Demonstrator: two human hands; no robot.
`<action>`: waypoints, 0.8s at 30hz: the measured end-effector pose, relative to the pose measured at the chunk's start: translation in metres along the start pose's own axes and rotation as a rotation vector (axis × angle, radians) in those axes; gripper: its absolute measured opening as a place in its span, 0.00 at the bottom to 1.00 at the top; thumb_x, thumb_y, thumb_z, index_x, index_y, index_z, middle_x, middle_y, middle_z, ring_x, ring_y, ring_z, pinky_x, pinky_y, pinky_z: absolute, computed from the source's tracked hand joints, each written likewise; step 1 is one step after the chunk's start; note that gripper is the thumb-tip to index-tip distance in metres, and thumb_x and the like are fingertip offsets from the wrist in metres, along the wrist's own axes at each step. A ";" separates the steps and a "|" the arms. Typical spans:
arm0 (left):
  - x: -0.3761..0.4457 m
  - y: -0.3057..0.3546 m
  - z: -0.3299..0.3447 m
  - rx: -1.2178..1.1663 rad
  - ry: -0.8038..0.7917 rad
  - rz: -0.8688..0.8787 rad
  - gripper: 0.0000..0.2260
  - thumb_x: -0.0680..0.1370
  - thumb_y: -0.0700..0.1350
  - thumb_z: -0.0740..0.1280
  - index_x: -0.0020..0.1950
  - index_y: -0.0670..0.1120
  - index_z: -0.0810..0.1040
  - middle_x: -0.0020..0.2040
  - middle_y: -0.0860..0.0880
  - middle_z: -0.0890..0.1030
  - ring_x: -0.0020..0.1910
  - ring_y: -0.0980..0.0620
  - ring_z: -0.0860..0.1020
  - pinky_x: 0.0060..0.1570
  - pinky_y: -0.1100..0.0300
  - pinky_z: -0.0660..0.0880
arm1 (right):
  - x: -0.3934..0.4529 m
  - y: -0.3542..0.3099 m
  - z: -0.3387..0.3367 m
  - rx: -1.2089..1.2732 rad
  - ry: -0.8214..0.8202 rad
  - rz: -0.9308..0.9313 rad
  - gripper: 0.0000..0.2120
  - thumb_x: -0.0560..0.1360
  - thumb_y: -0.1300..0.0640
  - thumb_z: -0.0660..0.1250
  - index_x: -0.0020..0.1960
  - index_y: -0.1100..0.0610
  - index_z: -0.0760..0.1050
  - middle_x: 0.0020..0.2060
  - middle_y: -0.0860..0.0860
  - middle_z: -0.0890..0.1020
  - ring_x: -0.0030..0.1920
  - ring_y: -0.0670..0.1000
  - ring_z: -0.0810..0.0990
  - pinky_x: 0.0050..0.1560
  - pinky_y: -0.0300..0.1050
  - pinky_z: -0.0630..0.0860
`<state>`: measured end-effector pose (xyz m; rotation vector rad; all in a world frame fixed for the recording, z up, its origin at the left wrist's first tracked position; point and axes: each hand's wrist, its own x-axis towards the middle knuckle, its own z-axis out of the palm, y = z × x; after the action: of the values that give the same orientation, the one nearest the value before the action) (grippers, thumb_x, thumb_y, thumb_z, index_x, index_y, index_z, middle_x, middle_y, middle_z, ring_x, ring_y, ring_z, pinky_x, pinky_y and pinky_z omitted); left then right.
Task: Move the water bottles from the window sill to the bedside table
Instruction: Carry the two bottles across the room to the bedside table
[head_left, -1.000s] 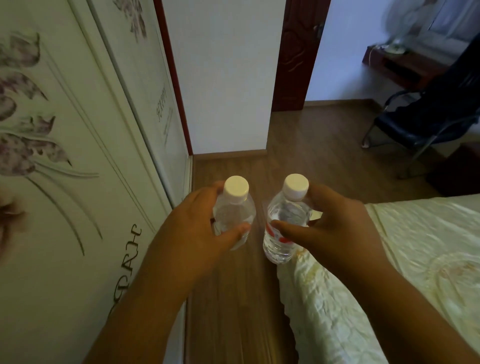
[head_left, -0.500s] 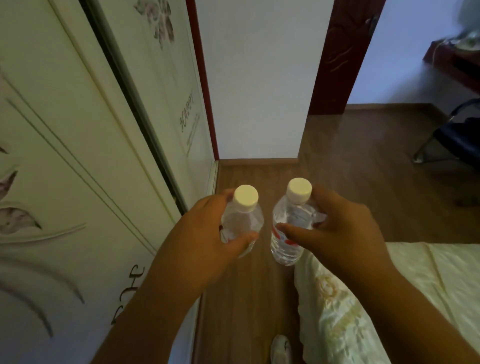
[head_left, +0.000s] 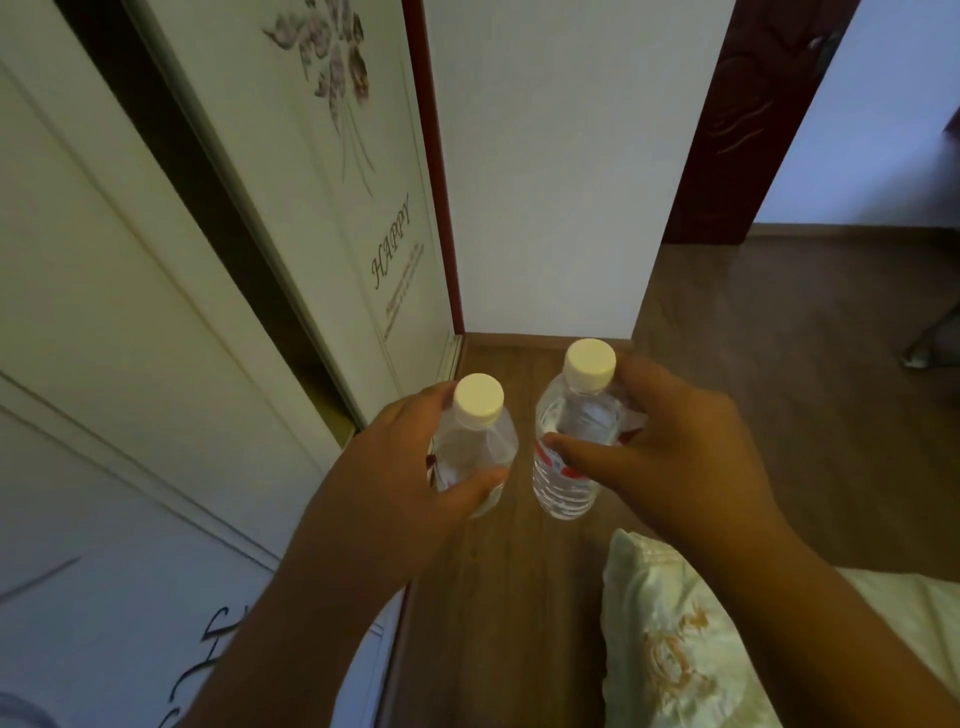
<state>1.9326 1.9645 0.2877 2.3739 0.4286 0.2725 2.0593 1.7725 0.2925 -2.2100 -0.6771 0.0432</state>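
I carry two clear water bottles with white caps and red-marked labels, both upright and side by side above the wooden floor. My left hand (head_left: 395, 478) grips the left bottle (head_left: 475, 441) around its body, thumb across the front. My right hand (head_left: 675, 457) grips the right bottle (head_left: 571, 431), thumb pressed on its label. The right bottle sits slightly higher. Neither the window sill nor the bedside table is in view.
A white sliding wardrobe (head_left: 182, 312) with flower prints lines the left. A white wall (head_left: 561, 182) stands ahead, with a dark red door (head_left: 727, 130) to its right. The bed's pale embroidered cover (head_left: 675, 649) fills the lower right. Wooden floor (head_left: 779, 389) runs between them.
The view has swung left and moved forward: the chair and desk slid out at the right, the wardrobe and wall grew closer. Both hands still hold their bottles the same way.
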 end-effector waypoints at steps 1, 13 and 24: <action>0.009 -0.002 0.003 0.018 -0.009 -0.002 0.31 0.71 0.61 0.73 0.71 0.56 0.68 0.67 0.56 0.74 0.66 0.54 0.74 0.64 0.54 0.73 | 0.006 0.004 0.000 -0.001 0.002 0.006 0.31 0.65 0.36 0.74 0.65 0.44 0.74 0.60 0.43 0.82 0.56 0.48 0.82 0.57 0.50 0.79; 0.114 -0.021 0.017 -0.074 -0.094 0.057 0.31 0.63 0.66 0.67 0.63 0.65 0.62 0.59 0.64 0.69 0.60 0.58 0.73 0.58 0.60 0.70 | 0.075 0.024 0.008 -0.067 0.049 0.096 0.29 0.65 0.38 0.76 0.64 0.43 0.74 0.58 0.42 0.82 0.49 0.39 0.76 0.47 0.32 0.70; 0.229 -0.049 -0.015 -0.087 -0.139 0.161 0.31 0.63 0.67 0.67 0.63 0.67 0.59 0.58 0.66 0.67 0.57 0.63 0.70 0.51 0.68 0.69 | 0.166 0.005 0.044 -0.151 0.188 0.154 0.33 0.64 0.34 0.73 0.66 0.42 0.72 0.59 0.40 0.81 0.51 0.40 0.78 0.52 0.42 0.79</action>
<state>2.1283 2.0945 0.2832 2.3266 0.1574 0.1932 2.1929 1.8811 0.2906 -2.3706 -0.4173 -0.1398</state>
